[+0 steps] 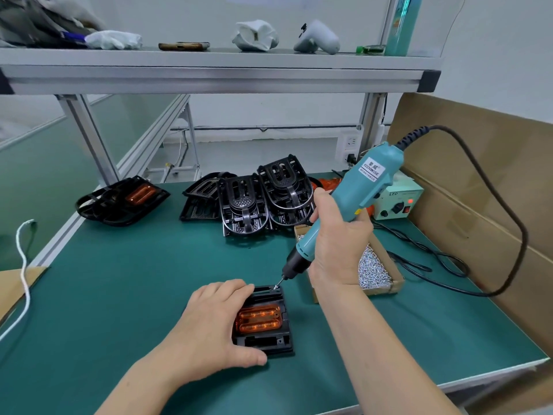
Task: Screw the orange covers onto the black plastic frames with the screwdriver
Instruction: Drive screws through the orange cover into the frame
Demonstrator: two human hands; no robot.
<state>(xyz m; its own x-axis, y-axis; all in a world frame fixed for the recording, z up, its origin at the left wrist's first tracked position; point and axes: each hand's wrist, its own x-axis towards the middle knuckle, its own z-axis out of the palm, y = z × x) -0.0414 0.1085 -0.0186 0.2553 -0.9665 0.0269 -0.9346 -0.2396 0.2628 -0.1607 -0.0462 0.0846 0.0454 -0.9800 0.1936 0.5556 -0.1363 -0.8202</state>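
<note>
A black plastic frame [270, 339] lies flat on the green mat near the front edge, with an orange cover [259, 319] seated in its middle. My left hand [212, 324] grips the frame's left side, thumb at the near edge, fingers over the far corner. My right hand [338, 238] grips a teal electric screwdriver [356, 190], tilted down to the left. Its bit tip [276, 286] touches the frame's far edge.
A cardboard box of silver screws [374, 272] sits right of my right wrist. Bare black frames [263, 202] are piled behind; a finished frame with orange cover [122, 200] lies far left. A power supply [398, 202] and cable [508, 235] are at right. A shelf hangs overhead.
</note>
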